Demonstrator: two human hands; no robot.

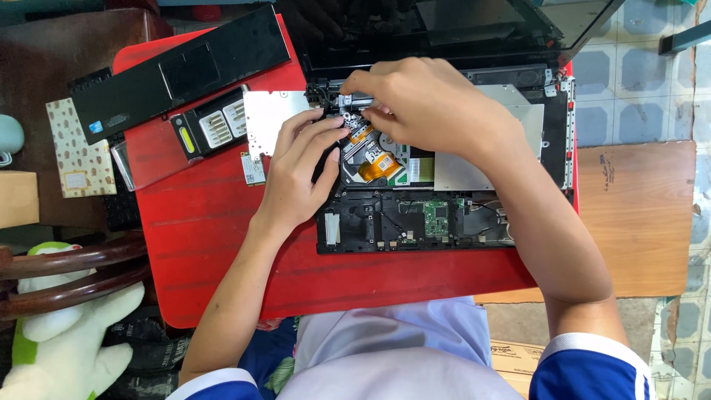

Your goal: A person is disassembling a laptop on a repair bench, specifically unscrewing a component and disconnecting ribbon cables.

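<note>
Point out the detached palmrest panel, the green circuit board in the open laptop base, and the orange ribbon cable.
Detached palmrest panel (185, 70): head view, on its touchpad area.
Green circuit board (437, 218): head view, middle of the board.
Orange ribbon cable (379, 167): head view, on its curved bend beside the left hand (296, 174).

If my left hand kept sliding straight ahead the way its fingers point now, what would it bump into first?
The left hand points up and right, fingertips already at the small metal bracket inside the opened laptop base. Just beyond lie the right hand and its fingers, probably the first thing met, though depth is unclear.
</note>
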